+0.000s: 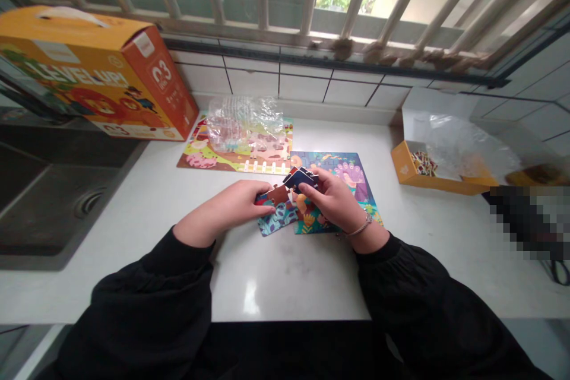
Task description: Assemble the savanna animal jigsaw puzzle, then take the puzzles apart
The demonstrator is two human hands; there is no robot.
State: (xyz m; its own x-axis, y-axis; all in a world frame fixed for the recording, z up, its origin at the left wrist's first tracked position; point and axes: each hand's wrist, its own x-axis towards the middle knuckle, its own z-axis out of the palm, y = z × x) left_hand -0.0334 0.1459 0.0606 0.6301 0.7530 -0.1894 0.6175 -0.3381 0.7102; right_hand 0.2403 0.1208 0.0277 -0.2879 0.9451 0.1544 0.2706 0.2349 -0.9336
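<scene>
My left hand (243, 205) is closed on some brown, red and blue jigsaw puzzle pieces (278, 194). Between the thumb and fingers of my right hand (335, 197) are several dark blue puzzle pieces (294, 178), fanned and overlapping. The two hands are close together, with their pieces nearly meeting. Beneath them lies a colourful puzzle (354, 169) with a purple peacock on it, partly covered by my right hand. A teal leafy section (276, 221) lies at an angle to its left, under my left hand.
Behind, a farm-picture puzzle (193, 148) lies under crumpled clear plastic (243, 122). A large orange box (100, 71) stands at left beside a dark sink (57, 208). An open orange-and-white box (409, 169) with small pieces and plastic sits at right on the white counter (285, 291).
</scene>
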